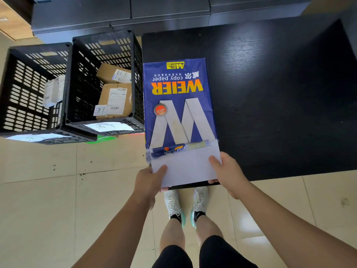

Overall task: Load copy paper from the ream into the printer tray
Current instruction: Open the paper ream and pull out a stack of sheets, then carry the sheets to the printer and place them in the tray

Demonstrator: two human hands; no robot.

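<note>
Both hands on the job, centre-bottom of frame. Left hand pinches the near-left corner of the white sheets, thumb on top, fingers under. Right hand clamps the near-right corner the same way. Hands apart, one per corner, both closed on the paper stack.

Those sheets stick out of the torn near end of the blue ream, which lies flat on the black table, hugging its left edge & overhanging the near edge a bit. Wrapper flap is peeled back w/ clear tape hanging ragged at the left.

Further out: two black crates upper left, cardboard parcels in the right one. Shoes on tile floor below. No printer tray in view, so the load point is somewhere off-frame.

Risks from here, as I read it: ream sits right at the table corner, so a hard tug could drag the whole pack off the edge vs. sliding sheets free. Torn wrapper may snag & crease the top sheets. How thick the gripped stack is, can't quite tell; too thick & it could fan out or slip.
</note>
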